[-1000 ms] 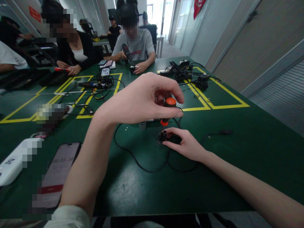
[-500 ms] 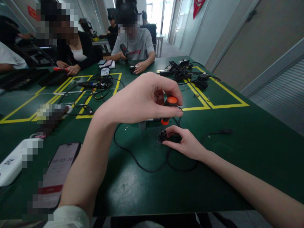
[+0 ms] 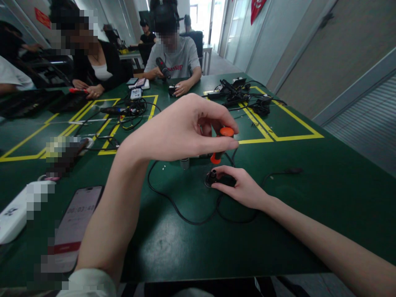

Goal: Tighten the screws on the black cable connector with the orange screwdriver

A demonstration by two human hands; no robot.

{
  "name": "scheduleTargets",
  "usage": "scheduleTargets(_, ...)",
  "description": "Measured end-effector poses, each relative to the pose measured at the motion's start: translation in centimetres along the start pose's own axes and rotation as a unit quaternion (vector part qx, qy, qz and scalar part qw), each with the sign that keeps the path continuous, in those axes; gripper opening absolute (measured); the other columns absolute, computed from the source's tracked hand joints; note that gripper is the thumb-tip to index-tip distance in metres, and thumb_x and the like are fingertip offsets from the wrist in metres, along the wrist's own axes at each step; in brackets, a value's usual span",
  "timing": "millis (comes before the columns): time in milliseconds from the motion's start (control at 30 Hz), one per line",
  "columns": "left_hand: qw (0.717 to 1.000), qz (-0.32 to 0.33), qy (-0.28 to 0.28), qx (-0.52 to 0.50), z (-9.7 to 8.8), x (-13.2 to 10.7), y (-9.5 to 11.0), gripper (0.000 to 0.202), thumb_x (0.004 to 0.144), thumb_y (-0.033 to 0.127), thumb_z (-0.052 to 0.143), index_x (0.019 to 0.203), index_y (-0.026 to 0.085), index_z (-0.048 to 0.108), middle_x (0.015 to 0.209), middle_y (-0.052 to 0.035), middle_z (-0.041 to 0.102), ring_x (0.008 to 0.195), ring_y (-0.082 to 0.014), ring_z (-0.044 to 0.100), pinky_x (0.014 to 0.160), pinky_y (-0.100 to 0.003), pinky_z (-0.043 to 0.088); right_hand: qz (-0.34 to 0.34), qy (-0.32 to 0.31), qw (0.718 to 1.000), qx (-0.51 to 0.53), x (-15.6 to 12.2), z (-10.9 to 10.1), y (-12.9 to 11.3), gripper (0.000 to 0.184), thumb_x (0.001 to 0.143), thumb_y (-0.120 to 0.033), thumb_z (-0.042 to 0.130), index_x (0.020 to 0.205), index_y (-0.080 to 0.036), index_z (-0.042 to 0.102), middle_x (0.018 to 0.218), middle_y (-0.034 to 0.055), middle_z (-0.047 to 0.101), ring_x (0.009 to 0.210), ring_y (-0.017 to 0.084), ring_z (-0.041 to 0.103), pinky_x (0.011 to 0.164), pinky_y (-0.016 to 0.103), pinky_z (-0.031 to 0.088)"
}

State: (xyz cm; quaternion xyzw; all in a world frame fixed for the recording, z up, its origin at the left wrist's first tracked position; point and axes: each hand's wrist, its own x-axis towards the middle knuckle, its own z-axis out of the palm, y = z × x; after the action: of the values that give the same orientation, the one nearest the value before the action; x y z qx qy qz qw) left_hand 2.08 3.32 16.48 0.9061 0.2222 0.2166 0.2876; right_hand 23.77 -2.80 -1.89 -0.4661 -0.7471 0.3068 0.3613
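My left hand [image 3: 185,132] is closed around the handle of an orange and black screwdriver [image 3: 227,131], thumb and fingers pinching it near its orange cap. The screwdriver points down and leans slightly; its shaft is hard to see. Below it, a small black part [image 3: 212,178] with a short upright tube rests on the table. My right hand [image 3: 244,187] grips this part from the right between thumb and fingers, which hide some of it. A thin black cable [image 3: 173,204] loops around and under my right hand. Behind my left hand stands a small grey cylinder [image 3: 185,163].
A phone [image 3: 76,227] showing a timer and a white power strip [image 3: 15,214] lie at the left. Tangled black cables [image 3: 232,93] sit at the far right, others [image 3: 133,111] at the far left, near yellow tape. Across the green table [image 3: 192,255], people work; one holds a power tool [image 3: 163,68].
The screwdriver's cap has shifted slightly right, so the handle leans more. My left hand has turned a little with it. My right hand stays on the black part.
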Motion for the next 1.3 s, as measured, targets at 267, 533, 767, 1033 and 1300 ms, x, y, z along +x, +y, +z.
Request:
scheduleTargets(267,1.000,0.028,0.011,0.003,0.13,0.27,-0.03,0.014,0.088,0.028,0.077,0.091,0.015,0.076,0.082,-0.0006,0.075,0.067,-0.0089,0.065,0.061,-0.019,0.051,0.002,-0.008,1.000,0.005,0.11,-0.02,-0.21,0.022,0.090,-0.028,0.078,0.109,-0.020,0.072,0.103,0.0069,0.083,0.095,0.025,0.079,0.088,0.040,0.066)
scheduleTargets(533,1.000,0.027,-0.001,-0.010,0.11,0.19,-0.11,0.022,0.089,0.028,0.075,0.109,0.019,0.079,0.094,-0.0022,0.078,0.079,-0.0123,0.072,0.066,-0.019,0.055,-0.001,-0.006,1.000,0.016,0.17,0.03,-0.03,0.022,0.090,-0.032,0.078,0.107,-0.020,0.069,0.101,0.0068,0.082,0.093,0.024,0.078,0.088,0.040,0.066)
scheduleTargets(767,1.000,0.004,0.003,-0.030,0.04,-0.04,0.37,0.021,0.088,0.023,0.069,0.104,0.017,0.081,0.089,-0.0004,0.077,0.073,-0.0124,0.072,0.061,-0.019,0.057,-0.001,-0.007,1.000,0.015,0.10,0.13,0.03,0.028,0.090,-0.030,0.077,0.116,-0.020,0.070,0.105,0.0072,0.082,0.095,0.024,0.078,0.089,0.039,0.065)
scheduleTargets(1033,0.999,0.016,0.010,-0.032,0.05,0.05,0.08,0.015,0.088,0.026,0.074,0.099,0.016,0.079,0.087,-0.0008,0.076,0.072,-0.0113,0.071,0.064,-0.021,0.056,0.006,-0.005,1.000,0.001,-0.07,0.07,0.24,0.029,0.091,-0.031,0.076,0.116,-0.017,0.073,0.105,0.0091,0.081,0.095,0.025,0.077,0.089,0.040,0.063)
scheduleTargets(1300,0.998,0.023,0.010,-0.052,0.33,0.23,0.25,0.013,0.085,0.020,0.079,0.087,0.015,0.067,0.080,0.0006,0.072,0.068,-0.0080,0.066,0.062,-0.019,0.053,0.002,-0.003,1.000,-0.005,-0.04,0.15,0.21,0.027,0.090,-0.032,0.075,0.114,-0.019,0.072,0.105,0.0093,0.081,0.095,0.026,0.078,0.086,0.041,0.064)
